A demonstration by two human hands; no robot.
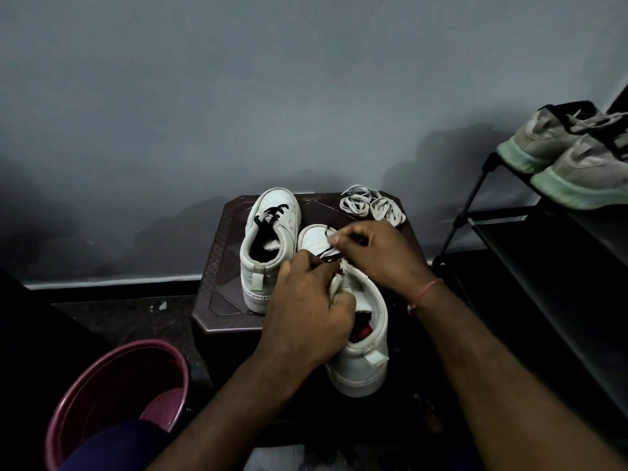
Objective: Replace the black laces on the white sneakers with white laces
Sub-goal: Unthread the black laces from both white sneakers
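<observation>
The near sneaker (pixel 360 355) lies on the bench (pixel 221 266) with its long axis running near to far. The heel is turned toward the person and the toe points away, leaning a little to the left. Its heel seems to reach past the near edge of the bench, though whether it is lifted cannot be told.

The black lace (pixel 327 254) is seen crossing the far half of this shoe, just between the two hands. The left hand (pixel 306 311) is wrapped over the tongue and collar from the left, fingers curled round them, so the shoe is steadied by it. The right hand (pixel 377 256) is set farther along the axis, over the eyelets nearest the toe. Its thumb and forefinger are drawn together, apparently pinching the black lace. The right hand is thus the nearer to the lace, and a pull would be expected to run away from the shoe's midline.

Just left of this shoe, the far sneaker (pixel 268 232) stands parallel to it, toe away, with its own dark lacing (pixel 272 212) threaded. The white laces (pixel 372 205) are coiled at the far right corner of the bench, just beyond the right hand.

A pink bucket (pixel 112 385) is seen on the floor at near left. A black shoe rack (pixel 509 232) at right carries grey shoes (pixel 571 154).
</observation>
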